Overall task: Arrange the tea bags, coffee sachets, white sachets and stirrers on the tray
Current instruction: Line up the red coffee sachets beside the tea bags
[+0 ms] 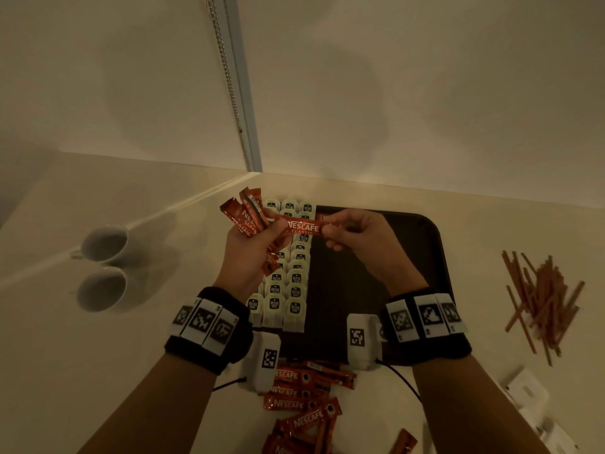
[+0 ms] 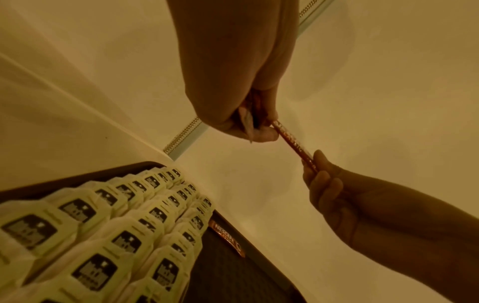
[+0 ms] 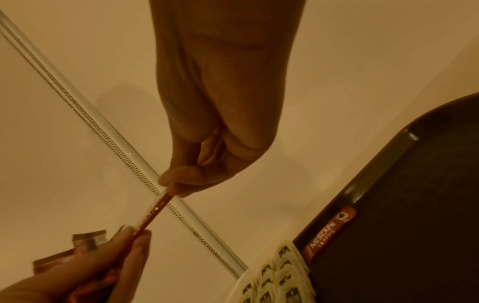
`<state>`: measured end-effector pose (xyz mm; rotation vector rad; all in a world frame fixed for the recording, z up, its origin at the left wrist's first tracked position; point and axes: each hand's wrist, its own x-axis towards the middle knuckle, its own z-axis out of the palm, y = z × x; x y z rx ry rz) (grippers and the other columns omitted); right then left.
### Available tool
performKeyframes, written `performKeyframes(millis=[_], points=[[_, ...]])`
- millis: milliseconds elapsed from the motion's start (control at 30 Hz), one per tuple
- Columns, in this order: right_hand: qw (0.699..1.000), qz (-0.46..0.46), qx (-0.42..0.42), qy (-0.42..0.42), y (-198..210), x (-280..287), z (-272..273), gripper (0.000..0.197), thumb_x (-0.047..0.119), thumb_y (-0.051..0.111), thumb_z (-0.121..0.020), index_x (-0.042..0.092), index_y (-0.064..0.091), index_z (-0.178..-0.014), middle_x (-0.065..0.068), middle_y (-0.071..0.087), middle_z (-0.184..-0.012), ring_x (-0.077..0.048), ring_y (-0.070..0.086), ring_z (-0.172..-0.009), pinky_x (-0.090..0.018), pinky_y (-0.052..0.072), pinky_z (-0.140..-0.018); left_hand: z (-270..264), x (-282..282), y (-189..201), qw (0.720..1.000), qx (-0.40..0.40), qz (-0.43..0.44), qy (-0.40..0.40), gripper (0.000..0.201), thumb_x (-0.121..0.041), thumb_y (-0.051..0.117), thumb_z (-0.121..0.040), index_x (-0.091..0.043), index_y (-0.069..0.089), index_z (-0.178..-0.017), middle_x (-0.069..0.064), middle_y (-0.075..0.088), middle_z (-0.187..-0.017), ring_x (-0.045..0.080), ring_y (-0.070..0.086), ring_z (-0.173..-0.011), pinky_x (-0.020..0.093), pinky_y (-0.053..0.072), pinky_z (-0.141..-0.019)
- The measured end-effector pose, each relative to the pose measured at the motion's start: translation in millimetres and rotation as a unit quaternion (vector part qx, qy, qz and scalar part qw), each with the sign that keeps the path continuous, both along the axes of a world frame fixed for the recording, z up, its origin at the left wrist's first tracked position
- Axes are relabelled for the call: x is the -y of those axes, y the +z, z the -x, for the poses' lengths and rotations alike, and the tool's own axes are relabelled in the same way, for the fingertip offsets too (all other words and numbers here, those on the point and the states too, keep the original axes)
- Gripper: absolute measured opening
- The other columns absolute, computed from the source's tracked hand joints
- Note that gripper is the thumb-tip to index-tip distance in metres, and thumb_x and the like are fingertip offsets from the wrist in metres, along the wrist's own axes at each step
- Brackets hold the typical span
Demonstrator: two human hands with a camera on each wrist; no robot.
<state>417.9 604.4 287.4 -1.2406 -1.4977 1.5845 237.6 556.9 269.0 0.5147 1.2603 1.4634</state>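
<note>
My left hand (image 1: pixel 278 228) grips a fanned bundle of red coffee sachets (image 1: pixel 246 213) above the tray's far left. One coffee sachet (image 1: pixel 302 227) stretches level between both hands. My right hand (image 1: pixel 330 231) pinches its right end, and the left thumb and fingers hold the other end. In the wrist views the same sachet (image 2: pixel 293 143) (image 3: pixel 153 213) runs from hand to hand. Three rows of tea bags (image 1: pixel 288 283) fill the left side of the black tray (image 1: pixel 425 257). A single coffee sachet (image 3: pixel 329 233) lies flat at the tray's far edge beside them.
A heap of loose coffee sachets (image 1: pixel 304 398) lies on the counter in front of the tray. Brown stirrers (image 1: pixel 540 299) are scattered to the right, with white sachets (image 1: pixel 527 391) at the lower right. Two white cups (image 1: pixel 104 244) (image 1: pixel 101 288) stand to the left. The wall is close behind.
</note>
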Motion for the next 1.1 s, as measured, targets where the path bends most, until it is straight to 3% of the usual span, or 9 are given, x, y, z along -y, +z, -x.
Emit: performKeyframes(millis=[100, 167, 267, 400, 467, 567, 700, 1000, 1100], points=[[1.000, 0.012, -0.013, -0.015, -8.6, -4.2, -10.2, 0.015, 0.003, 0.060, -0.085, 0.012, 0.065, -0.095, -0.005, 0.067, -0.089, -0.006, 0.066, -0.073, -0.015, 0.054, -0.067, 2.0, 1.1, -1.6, 1.000, -0.011, 0.016, -0.019, 0.006, -0.007, 0.061, -0.089, -0.013, 0.061, -0.089, 0.001, 0.070, -0.076, 0.018, 0.069, -0.074, 0.029, 0.059, -0.073], [0.997, 0.025, -0.012, -0.070, -20.9, -15.0, -22.3, 0.015, 0.002, 0.059, -0.086, 0.012, 0.065, -0.095, -0.007, 0.067, -0.093, -0.011, 0.066, -0.080, -0.018, 0.055, -0.071, 6.2, 3.5, -1.1, 0.998, -0.009, 0.053, -0.015, 0.005, -0.017, 0.064, -0.089, -0.016, 0.061, -0.084, -0.001, 0.060, -0.064, 0.014, 0.063, -0.062, 0.033, 0.059, -0.070], [0.984, 0.006, 0.095, -0.151, -52.4, -40.3, -40.4, 0.014, 0.007, 0.062, -0.086, 0.020, 0.065, -0.089, -0.004, 0.066, -0.099, -0.013, 0.063, -0.088, -0.023, 0.054, -0.076, 10.2, 7.1, -2.6, 0.993, 0.006, 0.114, -0.014, 0.016, -0.026, 0.065, -0.088, -0.017, 0.057, -0.078, -0.004, 0.050, -0.056, 0.009, 0.050, -0.046, 0.028, 0.055, -0.050], [0.961, -0.008, 0.235, -0.145, -90.4, -62.1, -47.7, 0.013, 0.015, 0.067, -0.083, 0.020, 0.065, -0.094, 0.002, 0.064, -0.103, -0.012, 0.059, -0.099, -0.033, 0.049, -0.091, 8.1, 10.3, -3.1, 0.989, 0.037, 0.141, -0.039, 0.008, -0.022, 0.054, -0.093, -0.014, 0.055, -0.095, -0.003, 0.051, -0.060, 0.011, 0.045, -0.043, 0.021, 0.042, -0.040], [0.958, 0.006, 0.256, -0.130, -100.6, -69.3, -44.7, 0.014, 0.016, 0.067, -0.083, 0.019, 0.065, -0.097, 0.000, 0.062, -0.110, -0.011, 0.055, -0.103, -0.029, 0.045, -0.090, 8.2, 9.8, -2.6, 0.988, 0.054, 0.143, -0.037, 0.011, -0.019, 0.048, -0.094, -0.013, 0.055, -0.101, -0.001, 0.052, -0.062, 0.012, 0.047, -0.045, 0.021, 0.042, -0.041], [0.956, 0.019, 0.266, -0.121, -106.8, -76.8, -35.5, 0.016, 0.015, 0.067, -0.083, 0.017, 0.065, -0.099, -0.003, 0.059, -0.118, -0.010, 0.050, -0.103, -0.027, 0.041, -0.089, 10.0, 9.4, -1.4, 0.986, 0.055, 0.149, -0.039, 0.016, -0.019, 0.044, -0.096, -0.013, 0.058, -0.096, 0.003, 0.060, -0.070, 0.016, 0.059, -0.057, 0.024, 0.048, -0.046], [0.954, 0.013, 0.269, -0.132, -111.8, -80.1, -26.9, 0.018, 0.014, 0.067, -0.084, 0.012, 0.065, -0.102, -0.003, 0.060, -0.114, -0.006, 0.047, -0.096, -0.021, 0.037, -0.086, 11.5, 9.7, -2.1, 0.986, 0.030, 0.156, -0.042, 0.019, -0.021, 0.043, -0.096, -0.012, 0.060, -0.093, 0.004, 0.064, -0.080, 0.018, 0.064, -0.070, 0.027, 0.052, -0.053], [0.935, -0.007, 0.305, -0.179, -124.7, -89.0, -19.3, 0.020, 0.015, 0.069, -0.082, 0.010, 0.062, -0.101, -0.004, 0.061, -0.107, -0.007, 0.049, -0.090, -0.020, 0.039, -0.080, 14.7, 12.9, -0.8, 0.986, 0.031, 0.157, -0.035, 0.019, -0.019, 0.041, -0.096, -0.013, 0.059, -0.095, 0.006, 0.062, -0.084, 0.018, 0.062, -0.076, 0.023, 0.053, -0.050], [0.932, -0.009, 0.314, -0.182, -128.7, -91.9, -19.0, 0.025, 0.017, 0.070, -0.081, 0.009, 0.060, -0.103, -0.006, 0.061, -0.107, -0.009, 0.051, -0.089, -0.020, 0.040, -0.078, 15.6, 12.9, 0.0, 0.986, 0.037, 0.156, -0.043, 0.019, -0.017, 0.040, -0.096, -0.011, 0.059, -0.097, 0.009, 0.062, -0.084, 0.018, 0.062, -0.070, 0.023, 0.052, -0.047]])
